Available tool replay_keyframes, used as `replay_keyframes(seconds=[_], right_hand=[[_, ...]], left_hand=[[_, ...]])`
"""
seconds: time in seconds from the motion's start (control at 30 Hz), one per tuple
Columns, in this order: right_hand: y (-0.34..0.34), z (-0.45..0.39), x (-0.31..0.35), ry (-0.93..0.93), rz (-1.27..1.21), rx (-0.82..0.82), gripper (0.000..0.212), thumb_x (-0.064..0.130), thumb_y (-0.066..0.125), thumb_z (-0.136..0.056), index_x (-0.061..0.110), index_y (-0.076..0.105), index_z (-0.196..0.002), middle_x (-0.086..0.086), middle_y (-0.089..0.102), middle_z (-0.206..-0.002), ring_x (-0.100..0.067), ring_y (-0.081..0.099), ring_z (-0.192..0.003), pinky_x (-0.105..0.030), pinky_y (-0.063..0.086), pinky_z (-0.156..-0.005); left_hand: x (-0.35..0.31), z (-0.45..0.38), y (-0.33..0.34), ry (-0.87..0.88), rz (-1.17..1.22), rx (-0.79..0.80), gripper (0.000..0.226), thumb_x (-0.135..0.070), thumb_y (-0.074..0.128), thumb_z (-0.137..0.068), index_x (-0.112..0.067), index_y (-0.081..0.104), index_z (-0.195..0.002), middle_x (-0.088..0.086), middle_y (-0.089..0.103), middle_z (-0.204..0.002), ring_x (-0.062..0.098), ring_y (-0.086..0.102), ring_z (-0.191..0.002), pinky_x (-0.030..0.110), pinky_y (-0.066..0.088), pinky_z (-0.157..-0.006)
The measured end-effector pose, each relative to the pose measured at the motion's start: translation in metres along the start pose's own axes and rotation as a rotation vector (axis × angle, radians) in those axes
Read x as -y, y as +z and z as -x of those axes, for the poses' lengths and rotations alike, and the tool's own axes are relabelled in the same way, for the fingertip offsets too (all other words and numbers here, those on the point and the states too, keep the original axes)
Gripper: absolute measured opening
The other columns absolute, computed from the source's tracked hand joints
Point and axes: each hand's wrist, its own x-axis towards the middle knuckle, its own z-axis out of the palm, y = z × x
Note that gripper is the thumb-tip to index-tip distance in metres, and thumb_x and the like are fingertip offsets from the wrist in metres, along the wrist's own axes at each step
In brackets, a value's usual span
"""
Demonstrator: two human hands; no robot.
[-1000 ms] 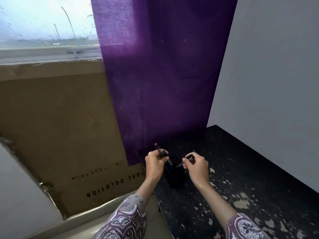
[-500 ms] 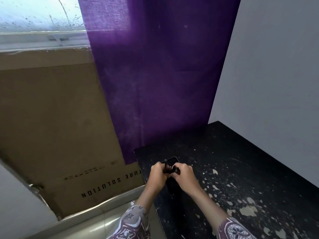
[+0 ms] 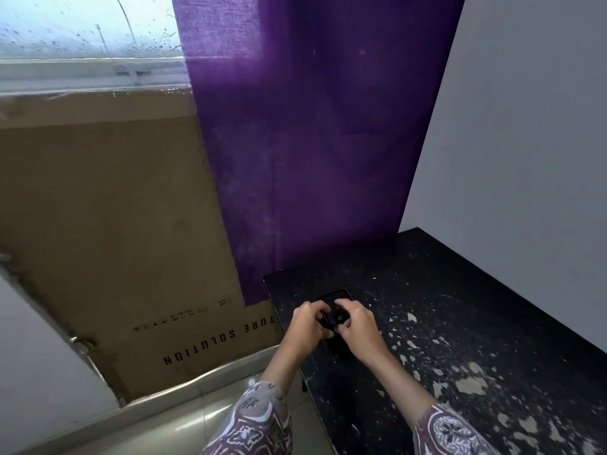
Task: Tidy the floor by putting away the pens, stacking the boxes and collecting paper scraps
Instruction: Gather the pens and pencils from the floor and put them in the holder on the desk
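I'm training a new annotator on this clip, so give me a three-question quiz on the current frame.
1. True or false: both hands are over the black holder on the table.
2. What hangs behind the table? A curtain; B towel; C poster.
3. Fill in: the printed cardboard leans under the ____.

Key: 1 true, the left hand and right hand meet there; 2 A; 3 window.
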Motion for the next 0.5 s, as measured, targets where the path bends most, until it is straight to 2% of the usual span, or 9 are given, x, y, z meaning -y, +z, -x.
replay_keyframes(seconds=[0.1,0.17,0.33,0.5], right_hand=[[0.003,0.001,-0.001,-0.028,0.002,0.004,0.044,-0.003,0.055,-0.085,0.013,0.055,-0.127,-0.003,0.053,-0.121,-0.012,0.055,-0.099,-0.022,0.050,-0.087],[0.004,0.001,-0.002,-0.029,-0.014,-0.007,0.042,-0.003,0.055,-0.086,0.012,0.057,-0.125,-0.003,0.055,-0.119,-0.008,0.054,-0.097,-0.016,0.048,-0.083],[0.002,0.000,-0.009,-0.047,-0.025,-0.001,0.046,-0.002,0.056,-0.086,0.015,0.054,-0.129,0.000,0.053,-0.116,-0.002,0.052,-0.074,-0.008,0.046,-0.066],[0.001,0.013,-0.008,-0.042,0.016,-0.098,0.049,0.006,0.061,-0.085,0.018,0.050,-0.132,0.003,0.044,-0.117,-0.001,0.047,-0.072,-0.011,0.044,-0.063]], left_hand=[[-0.005,0.003,0.007,0.023,0.053,-0.011,0.027,0.010,0.058,-0.078,-0.001,0.065,-0.100,0.006,0.058,-0.081,0.019,0.060,-0.074,0.042,0.056,-0.079],[-0.005,0.002,0.011,0.019,0.064,-0.031,0.024,0.011,0.056,-0.078,-0.001,0.066,-0.097,0.006,0.059,-0.079,0.015,0.057,-0.071,0.043,0.056,-0.077],[0.003,0.001,0.010,-0.013,0.079,-0.080,0.037,-0.005,0.072,-0.075,-0.006,0.060,-0.110,0.003,0.056,-0.092,0.015,0.057,-0.082,0.033,0.055,-0.077],[0.012,0.013,-0.006,-0.010,0.022,-0.114,0.048,-0.020,0.076,-0.074,-0.010,0.057,-0.117,0.003,0.058,-0.106,0.010,0.049,-0.093,0.019,0.039,-0.076]])
